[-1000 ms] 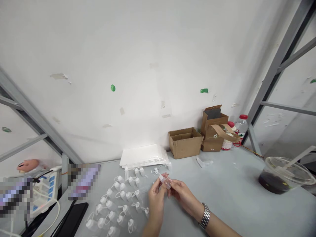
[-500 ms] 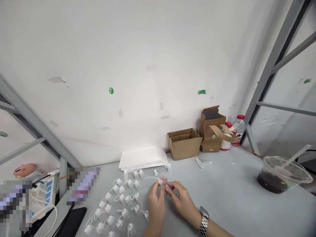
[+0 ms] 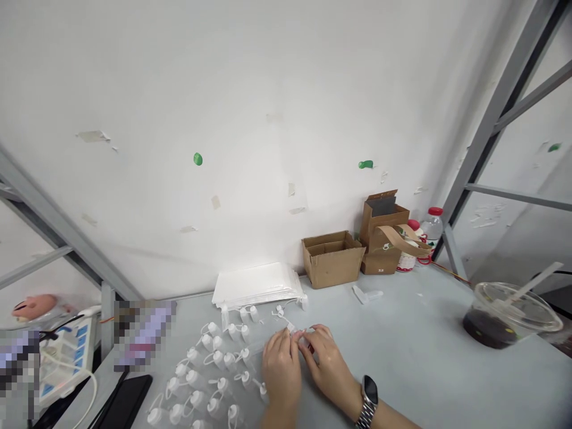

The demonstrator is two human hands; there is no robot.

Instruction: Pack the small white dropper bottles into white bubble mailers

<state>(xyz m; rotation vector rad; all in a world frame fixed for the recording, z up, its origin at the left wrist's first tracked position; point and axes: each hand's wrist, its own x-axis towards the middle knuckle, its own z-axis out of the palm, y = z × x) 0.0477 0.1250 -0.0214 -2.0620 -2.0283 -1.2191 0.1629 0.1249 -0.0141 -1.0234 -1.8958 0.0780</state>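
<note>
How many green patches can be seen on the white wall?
3: a rounded green patch left of centre, an elongated green patch above the brown cardboard bag and a darker green patch beyond the right grey metal frame. More may be hidden.

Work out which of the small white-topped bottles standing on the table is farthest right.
The small bottle by the front right corner of the white stack, its strap reaching left. Every other standing one is further left.
</note>
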